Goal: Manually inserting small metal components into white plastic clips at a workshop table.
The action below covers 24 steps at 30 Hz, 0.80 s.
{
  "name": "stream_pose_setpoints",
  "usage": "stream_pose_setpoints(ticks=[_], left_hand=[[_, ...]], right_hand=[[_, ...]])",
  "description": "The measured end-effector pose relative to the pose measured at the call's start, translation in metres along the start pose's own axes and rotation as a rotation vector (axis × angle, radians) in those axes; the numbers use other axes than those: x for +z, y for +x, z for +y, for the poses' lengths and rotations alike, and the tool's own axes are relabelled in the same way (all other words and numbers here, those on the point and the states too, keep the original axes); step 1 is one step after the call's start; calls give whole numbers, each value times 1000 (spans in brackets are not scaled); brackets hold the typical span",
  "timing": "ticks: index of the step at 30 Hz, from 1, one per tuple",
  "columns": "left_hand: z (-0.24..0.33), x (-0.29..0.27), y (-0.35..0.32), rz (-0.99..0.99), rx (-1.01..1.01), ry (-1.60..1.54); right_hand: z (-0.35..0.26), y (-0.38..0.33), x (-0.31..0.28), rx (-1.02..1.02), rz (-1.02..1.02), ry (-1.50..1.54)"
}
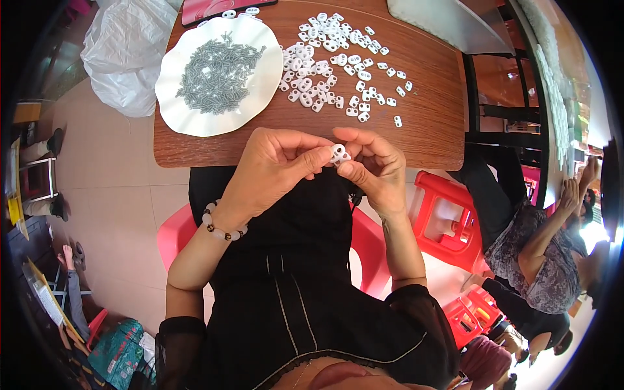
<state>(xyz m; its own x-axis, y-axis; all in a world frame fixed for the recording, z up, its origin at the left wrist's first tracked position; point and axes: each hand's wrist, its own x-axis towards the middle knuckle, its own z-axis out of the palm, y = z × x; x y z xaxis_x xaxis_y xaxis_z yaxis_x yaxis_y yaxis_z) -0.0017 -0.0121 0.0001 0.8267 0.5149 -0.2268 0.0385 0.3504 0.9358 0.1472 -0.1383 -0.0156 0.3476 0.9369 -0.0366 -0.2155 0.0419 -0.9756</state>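
Observation:
My left hand (276, 166) and my right hand (376, 166) meet just off the table's near edge. Pinched between their thumbs and fingers is a small white plastic cord lock (338, 153) with round holes. Fingertips cover part of it, so I cannot tell whether its parts are joined. Beyond my left hand, a white wavy-rimmed plate (170, 114) bears a heap of small metal springs (221, 75). Many similar white two-holed pieces (312, 62) lie loose on the brown wooden table (429, 140), some scattered toward the right.
A pink tray (208, 10) lies at the table's far left, with a few white pieces near it. Left of the table hangs a white plastic bag (127, 55). A red stool (448, 221) stands at my right, near another seated person (539, 260).

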Motion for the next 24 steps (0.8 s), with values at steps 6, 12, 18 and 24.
stream_pose_setpoints(ticks=[6,12,18,24], left_hand=[[4,-5,5,-89,-30,-15],[5,-6,7,-149,-54,-56],[4,-6,3,-161,-93,-162],[-2,-4,2,-157,-74,-186]], right_hand=[[-2,0,3,26,-24,36],[7,0,-5,-91,-56,-71],[5,0,1,-127,-14,-93],[5,2,-1,-216,-24,-209]])
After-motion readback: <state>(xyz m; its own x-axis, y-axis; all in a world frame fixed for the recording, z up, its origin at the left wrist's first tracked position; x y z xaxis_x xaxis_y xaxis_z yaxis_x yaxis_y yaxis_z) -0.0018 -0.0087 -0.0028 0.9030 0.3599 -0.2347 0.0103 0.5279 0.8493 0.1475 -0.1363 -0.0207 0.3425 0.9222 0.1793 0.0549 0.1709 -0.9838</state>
